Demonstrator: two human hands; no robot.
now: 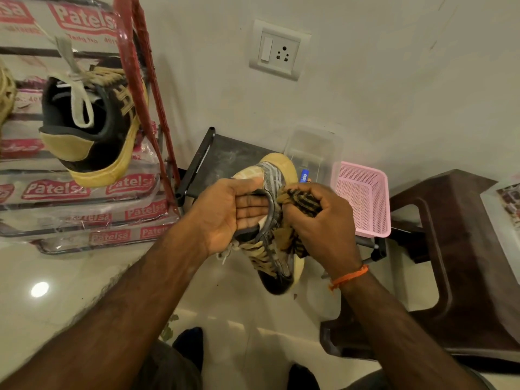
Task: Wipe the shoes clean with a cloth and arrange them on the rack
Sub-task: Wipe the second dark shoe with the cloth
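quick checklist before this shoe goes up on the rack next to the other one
1. Left hand holds the shoe firmly: ok, its fingers reach into the opening.
2. Right hand has the cloth on the shoe: ok, the striped cloth is bunched against its side.
3. Shoe fully wiped: cannot tell, the hands cover much of it.
4. Matching shoe already on the rack: ok.
5. Free space beside it: cannot tell, the frame cuts off that shelf.
6. Laces tucked: not ok, a lace end hangs loose below the left hand.
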